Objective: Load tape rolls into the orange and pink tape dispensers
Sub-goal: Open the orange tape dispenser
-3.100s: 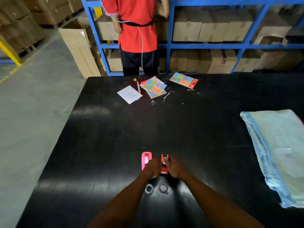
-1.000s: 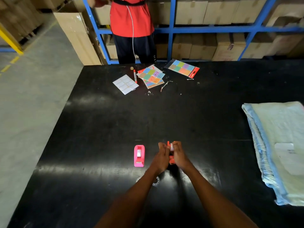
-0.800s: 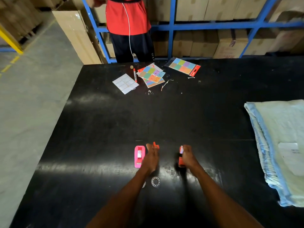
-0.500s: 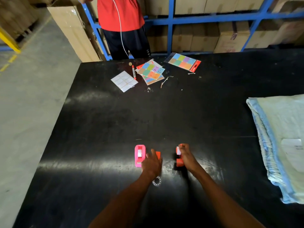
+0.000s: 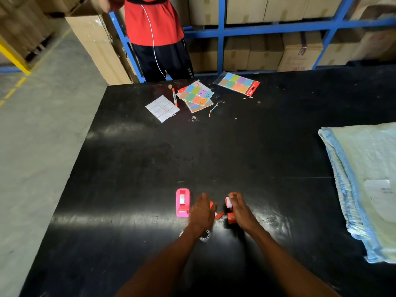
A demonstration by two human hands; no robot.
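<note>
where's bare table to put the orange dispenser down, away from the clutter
The widest bare stretch of table lies between the sticker sheets at the far edge and the pink dispenser. More lies between the right hand and the folded cloth. It is crowded around the left hand: orange pieces and a tape roll.

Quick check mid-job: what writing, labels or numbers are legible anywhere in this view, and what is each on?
"1-2", handwritten on the top coloured sticker sheet; the other handwritten squares look similar but are not surely readable.
Print on the marker: too small.
Red print on the cardboard box under the shelf: blurred.
White label on the folded cloth: blurred.
Pink tape dispenser and orange tape dispenser: no visible text.
</note>
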